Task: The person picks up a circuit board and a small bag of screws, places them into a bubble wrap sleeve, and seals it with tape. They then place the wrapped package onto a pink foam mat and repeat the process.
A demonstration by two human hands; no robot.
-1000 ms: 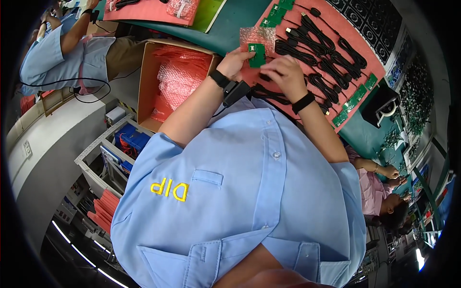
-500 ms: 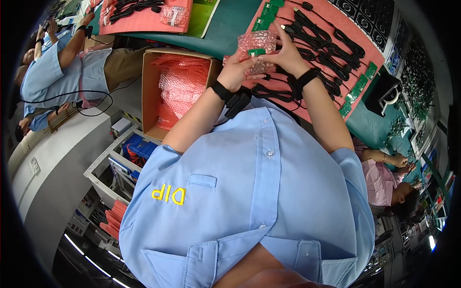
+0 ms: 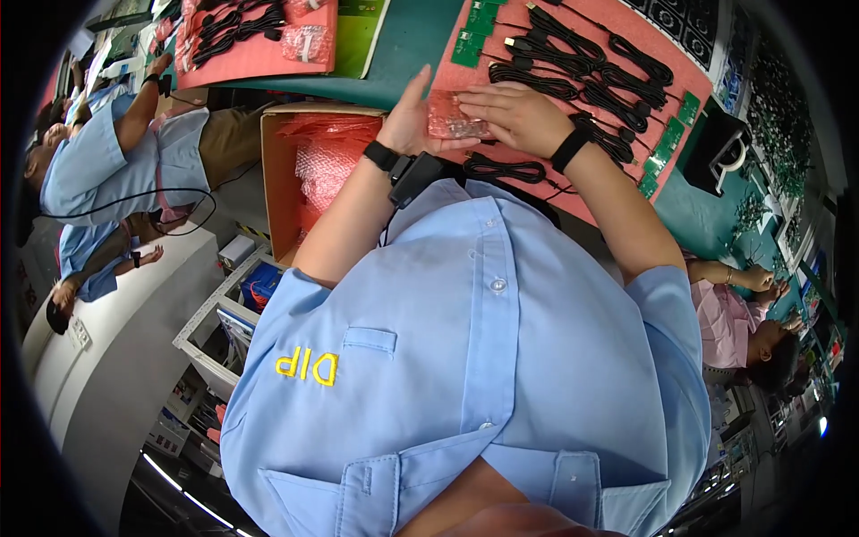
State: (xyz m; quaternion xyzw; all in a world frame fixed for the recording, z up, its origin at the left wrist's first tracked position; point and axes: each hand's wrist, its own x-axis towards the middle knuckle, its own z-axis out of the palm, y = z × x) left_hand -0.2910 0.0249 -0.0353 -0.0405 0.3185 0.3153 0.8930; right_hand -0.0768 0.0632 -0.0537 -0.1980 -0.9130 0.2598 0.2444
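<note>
At the near left of the pink mat (image 3: 687,75), a bubble-wrap packet (image 3: 452,115) is lying between both hands, its longer axis seemingly running left to right; the left hand (image 3: 410,123), loosely open, is supporting it, while the right hand (image 3: 530,121), flattened, is covering its right end.

The bare left hand (image 3: 410,123) and right hand (image 3: 528,121) hold a pinkish bubble-wrap packet (image 3: 453,116). Coiled black cables (image 3: 548,83) lie nearby.

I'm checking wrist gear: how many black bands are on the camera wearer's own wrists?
2: the left band, just behind the left hand, with a black device beside it; and the right band, just behind the right hand. None seems hidden.
</note>
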